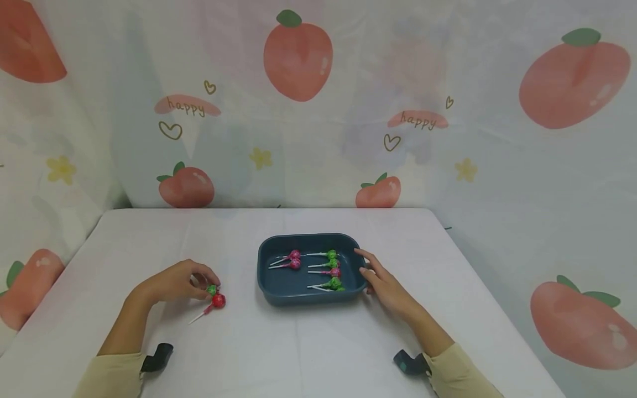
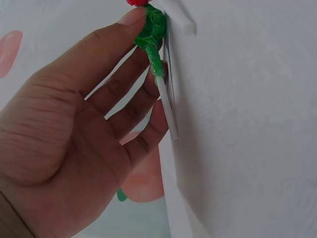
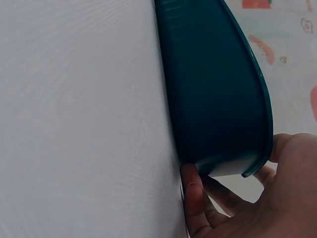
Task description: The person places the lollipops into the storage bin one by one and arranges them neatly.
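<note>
My left hand [image 1: 181,282] is at the left of the table, with a green-wrapped lollipop [image 2: 152,29] pinched between thumb and fingers. Its white stick hangs down past the fingers in the left wrist view. Right beside it lies a red lollipop [image 1: 218,300] on the cloth, stick pointing toward me. A dark teal tray [image 1: 286,294] stands mid-table, holding several green lollipops [image 1: 334,283] on its right side and pink ones [image 1: 294,264] toward the left. My right hand [image 1: 390,287] rests against the tray's right end, fingertips at the rim and low on the outer wall.
A white cloth covers the table [image 1: 239,354]. Behind it hangs a fabric backdrop [image 1: 318,138] printed with peaches and flowers. Black camera mounts [image 1: 158,358] sit at both wrists, beside light sleeves [image 1: 111,376].
</note>
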Demonstrator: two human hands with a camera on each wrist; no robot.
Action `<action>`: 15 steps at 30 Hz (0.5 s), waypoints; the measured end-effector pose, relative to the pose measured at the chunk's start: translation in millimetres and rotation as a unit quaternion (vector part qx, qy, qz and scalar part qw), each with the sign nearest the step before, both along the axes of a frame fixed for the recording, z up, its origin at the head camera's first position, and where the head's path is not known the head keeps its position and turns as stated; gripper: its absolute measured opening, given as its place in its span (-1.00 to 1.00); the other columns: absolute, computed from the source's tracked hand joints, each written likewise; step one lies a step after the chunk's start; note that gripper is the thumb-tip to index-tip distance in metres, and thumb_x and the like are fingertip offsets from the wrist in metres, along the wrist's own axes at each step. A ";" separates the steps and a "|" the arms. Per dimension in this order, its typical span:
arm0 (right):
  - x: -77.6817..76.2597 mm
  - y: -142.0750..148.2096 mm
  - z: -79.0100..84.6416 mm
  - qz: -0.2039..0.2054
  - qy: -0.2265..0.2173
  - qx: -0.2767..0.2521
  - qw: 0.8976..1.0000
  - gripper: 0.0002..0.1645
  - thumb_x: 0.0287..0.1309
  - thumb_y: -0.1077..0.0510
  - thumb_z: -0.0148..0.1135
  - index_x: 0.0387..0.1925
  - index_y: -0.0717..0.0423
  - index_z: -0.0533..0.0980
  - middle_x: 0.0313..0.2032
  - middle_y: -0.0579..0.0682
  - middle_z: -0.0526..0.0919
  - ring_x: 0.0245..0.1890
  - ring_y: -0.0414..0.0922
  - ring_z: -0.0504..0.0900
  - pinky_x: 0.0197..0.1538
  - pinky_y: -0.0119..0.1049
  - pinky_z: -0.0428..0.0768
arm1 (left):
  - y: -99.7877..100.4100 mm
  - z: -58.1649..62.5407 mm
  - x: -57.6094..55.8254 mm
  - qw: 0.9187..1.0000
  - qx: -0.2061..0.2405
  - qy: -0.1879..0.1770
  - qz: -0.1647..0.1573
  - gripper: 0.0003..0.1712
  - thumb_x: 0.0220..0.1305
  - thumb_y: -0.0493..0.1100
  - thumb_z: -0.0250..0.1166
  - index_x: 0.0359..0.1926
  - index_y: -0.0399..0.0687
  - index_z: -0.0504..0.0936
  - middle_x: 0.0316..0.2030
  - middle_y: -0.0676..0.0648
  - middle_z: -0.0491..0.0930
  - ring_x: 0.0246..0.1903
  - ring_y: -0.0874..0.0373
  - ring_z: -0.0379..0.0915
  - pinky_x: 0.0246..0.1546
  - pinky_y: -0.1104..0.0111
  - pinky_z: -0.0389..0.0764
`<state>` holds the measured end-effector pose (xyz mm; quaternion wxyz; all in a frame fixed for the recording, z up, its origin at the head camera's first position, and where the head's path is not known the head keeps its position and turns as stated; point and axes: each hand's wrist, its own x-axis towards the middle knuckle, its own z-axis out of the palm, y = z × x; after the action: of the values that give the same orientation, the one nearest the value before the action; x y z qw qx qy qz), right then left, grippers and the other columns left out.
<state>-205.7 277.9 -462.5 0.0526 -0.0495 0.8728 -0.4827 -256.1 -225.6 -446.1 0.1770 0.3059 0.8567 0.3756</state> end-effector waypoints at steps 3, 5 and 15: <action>0.4 0.0 0.4 0.002 0.000 -0.003 1.000 -0.44 0.64 -0.07 -0.09 0.56 -0.36 0.17 0.25 0.21 0.42 -0.29 -0.02 0.53 -0.11 -0.13 0.46 | 1.1 -0.9 0.5 1.000 0.003 0.004 0.000 -0.71 0.16 -0.28 0.54 -0.06 -0.10 0.77 -0.25 0.07 0.68 -0.22 0.06 0.56 -0.15 0.30 0.63; 0.7 -0.2 0.8 0.004 -0.001 -0.006 1.000 -0.44 0.64 -0.07 -0.09 0.56 -0.35 0.17 0.27 0.21 0.42 -0.29 -0.02 0.53 -0.12 -0.14 0.46 | 1.6 -1.7 0.5 1.000 0.005 0.007 0.001 -0.71 0.15 -0.30 0.55 -0.07 -0.11 0.77 -0.26 0.08 0.68 -0.24 0.07 0.56 -0.16 0.30 0.62; 0.5 -0.3 0.7 0.003 -0.001 -0.009 1.000 -0.43 0.64 -0.07 -0.08 0.56 -0.36 0.18 0.29 0.21 0.42 -0.27 -0.02 0.54 -0.10 -0.15 0.49 | 2.7 -2.4 -2.6 1.000 -0.008 0.014 0.019 -0.72 0.12 -0.31 0.56 -0.12 -0.05 0.77 -0.30 0.07 0.65 -0.27 0.05 0.55 -0.24 0.32 0.62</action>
<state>-205.3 277.6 -461.8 0.0540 -0.0519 0.8683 -0.4903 -258.7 -222.9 -448.6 0.1605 0.2934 0.8677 0.3678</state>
